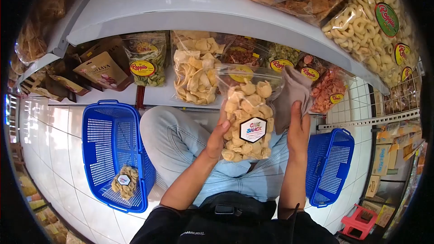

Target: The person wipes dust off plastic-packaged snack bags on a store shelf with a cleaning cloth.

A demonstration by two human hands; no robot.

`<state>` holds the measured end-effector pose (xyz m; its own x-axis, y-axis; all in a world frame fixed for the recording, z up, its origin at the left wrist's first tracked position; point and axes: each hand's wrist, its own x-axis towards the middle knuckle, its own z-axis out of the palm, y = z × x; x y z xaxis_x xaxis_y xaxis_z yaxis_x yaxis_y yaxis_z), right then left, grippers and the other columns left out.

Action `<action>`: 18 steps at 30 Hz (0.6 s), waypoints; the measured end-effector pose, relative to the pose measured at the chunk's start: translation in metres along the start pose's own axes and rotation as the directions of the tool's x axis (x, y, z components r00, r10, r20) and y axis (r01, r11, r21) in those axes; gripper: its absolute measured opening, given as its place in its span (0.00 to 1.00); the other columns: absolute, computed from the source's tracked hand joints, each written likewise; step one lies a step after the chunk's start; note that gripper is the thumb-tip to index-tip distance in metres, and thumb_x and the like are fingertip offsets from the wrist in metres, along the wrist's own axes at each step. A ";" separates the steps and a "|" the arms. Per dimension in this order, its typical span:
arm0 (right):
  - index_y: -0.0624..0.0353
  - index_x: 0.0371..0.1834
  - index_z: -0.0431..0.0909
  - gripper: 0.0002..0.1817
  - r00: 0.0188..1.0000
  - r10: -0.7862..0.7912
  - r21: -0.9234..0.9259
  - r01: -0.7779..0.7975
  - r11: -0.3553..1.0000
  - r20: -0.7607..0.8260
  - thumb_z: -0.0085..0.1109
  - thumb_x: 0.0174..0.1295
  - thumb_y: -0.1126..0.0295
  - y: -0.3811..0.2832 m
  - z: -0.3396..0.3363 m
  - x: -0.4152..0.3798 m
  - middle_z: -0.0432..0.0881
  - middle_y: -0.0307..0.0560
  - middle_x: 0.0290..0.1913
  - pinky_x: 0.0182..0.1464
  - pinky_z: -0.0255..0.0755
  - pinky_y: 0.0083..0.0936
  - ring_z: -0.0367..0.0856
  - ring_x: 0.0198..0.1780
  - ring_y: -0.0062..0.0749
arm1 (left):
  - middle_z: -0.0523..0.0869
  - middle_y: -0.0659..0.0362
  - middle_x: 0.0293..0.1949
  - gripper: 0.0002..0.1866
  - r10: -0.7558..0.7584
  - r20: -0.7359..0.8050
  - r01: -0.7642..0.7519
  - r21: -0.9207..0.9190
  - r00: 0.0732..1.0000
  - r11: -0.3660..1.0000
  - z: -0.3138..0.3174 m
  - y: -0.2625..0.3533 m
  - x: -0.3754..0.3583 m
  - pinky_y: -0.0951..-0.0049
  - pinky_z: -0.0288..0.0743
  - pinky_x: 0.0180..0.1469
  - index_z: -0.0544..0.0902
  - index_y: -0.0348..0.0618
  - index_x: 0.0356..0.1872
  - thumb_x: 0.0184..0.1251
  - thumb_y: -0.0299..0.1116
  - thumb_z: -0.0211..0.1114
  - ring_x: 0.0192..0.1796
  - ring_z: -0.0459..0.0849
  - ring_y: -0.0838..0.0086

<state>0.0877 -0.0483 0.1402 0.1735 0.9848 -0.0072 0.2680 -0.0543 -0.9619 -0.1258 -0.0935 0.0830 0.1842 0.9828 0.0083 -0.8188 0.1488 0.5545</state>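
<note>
A clear zip bag of pale round snacks (242, 104) with a white hexagonal label stands upright over my lap. My left hand (218, 138) grips its left side, the thumb on the front and the other fingers hidden behind. Close beside the bag's right edge, my right hand (298, 129) holds a greyish-brown cloth (291, 92), its fingers pointing up along the fabric. The cloth's upper part hangs in front of the shelf and partly overlaps the snack bags behind.
To my left, a blue basket (141, 153) contains a labelled snack bag (125, 181). Another blue basket (332, 167) stands at my right. Ahead, the lower shelf holds chip bags (197, 70), green snacks (143, 61) and brown pouches (103, 71). The upper shelf (181, 18) overhangs them. A red stool (358, 222) sits at lower right.
</note>
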 end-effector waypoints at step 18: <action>0.66 0.64 0.82 0.29 1.000 -0.009 0.284 0.016 0.959 -0.026 0.68 0.76 0.48 0.032 -0.023 -0.045 0.87 0.43 0.57 0.61 0.73 0.26 0.82 0.56 0.25 | 0.68 0.47 0.81 0.42 -0.020 0.136 -0.035 0.389 0.990 0.921 -0.001 -0.006 0.008 0.63 0.57 0.83 0.54 0.31 0.86 0.80 0.32 0.65 0.82 0.67 0.63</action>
<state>0.1106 -0.0980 0.1159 0.1954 0.9807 0.0084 -0.0098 0.0105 -0.9999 -0.1201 -0.0861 0.0791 0.2728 0.9557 0.1104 -0.5487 0.0604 0.8339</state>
